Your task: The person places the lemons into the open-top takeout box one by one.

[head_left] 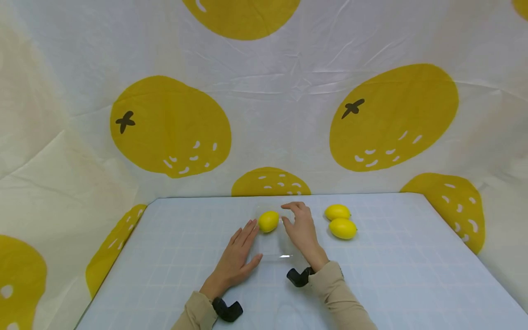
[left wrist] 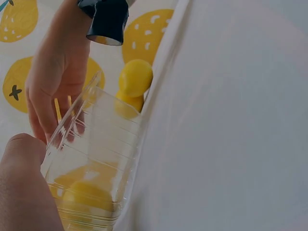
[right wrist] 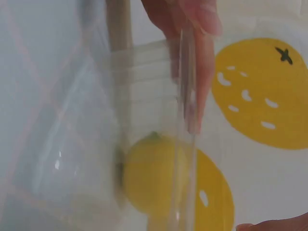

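Observation:
A clear plastic box [head_left: 284, 256] lies on the table between both hands, with one yellow lemon [head_left: 268, 222] inside near its far end. The left hand [head_left: 235, 261] rests along the box's left side, fingers straight and thumb spread at the near corner. Over the right side hovers the right hand [head_left: 303, 231], its thumb and forefinger curved with a gap between them and nothing held. In the left wrist view the transparent wall [left wrist: 113, 125] shows the enclosed lemon [left wrist: 86, 199] through it. The right wrist view is partly blurred, with the lemon [right wrist: 154, 175] behind the clear plastic.
Two more lemons, one farther back [head_left: 337, 212] and one nearer [head_left: 343, 228], lie side by side to the right of the box. The table [head_left: 165, 256] has a pale checked cloth. Behind it hangs a white curtain [head_left: 280, 123] printed with large yellow fruit.

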A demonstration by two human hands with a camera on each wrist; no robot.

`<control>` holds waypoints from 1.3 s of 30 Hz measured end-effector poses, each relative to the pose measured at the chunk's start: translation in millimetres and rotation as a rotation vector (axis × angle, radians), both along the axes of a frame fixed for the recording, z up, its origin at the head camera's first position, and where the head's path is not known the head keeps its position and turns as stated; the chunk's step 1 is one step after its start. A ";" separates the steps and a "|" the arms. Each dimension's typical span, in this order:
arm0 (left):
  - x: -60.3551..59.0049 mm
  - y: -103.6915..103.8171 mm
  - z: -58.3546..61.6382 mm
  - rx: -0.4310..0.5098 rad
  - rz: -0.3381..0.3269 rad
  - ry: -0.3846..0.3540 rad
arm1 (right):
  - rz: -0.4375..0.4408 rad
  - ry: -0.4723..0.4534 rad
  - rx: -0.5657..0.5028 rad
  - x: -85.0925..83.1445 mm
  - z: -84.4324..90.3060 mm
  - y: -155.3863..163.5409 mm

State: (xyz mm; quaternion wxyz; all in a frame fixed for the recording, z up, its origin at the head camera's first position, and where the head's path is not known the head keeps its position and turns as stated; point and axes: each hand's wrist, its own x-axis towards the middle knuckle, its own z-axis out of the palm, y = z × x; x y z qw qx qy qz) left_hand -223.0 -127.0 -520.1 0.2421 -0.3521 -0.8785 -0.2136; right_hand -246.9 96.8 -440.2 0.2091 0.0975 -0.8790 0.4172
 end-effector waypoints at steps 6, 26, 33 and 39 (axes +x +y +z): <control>0.6 -0.2 0.6 -0.006 -0.002 -0.014 | -0.048 0.057 -0.011 2.2 8.9 39.3; 1.0 0.2 0.9 -0.017 0.011 -0.036 | -0.299 -0.194 0.221 32.8 -2.0 132.9; 0.9 -0.5 1.3 -0.026 0.016 -0.032 | -0.276 -0.229 0.299 33.8 -9.2 133.7; 1.4 -0.5 2.0 -0.024 0.013 -0.031 | -0.259 -0.217 0.298 34.6 -10.2 131.5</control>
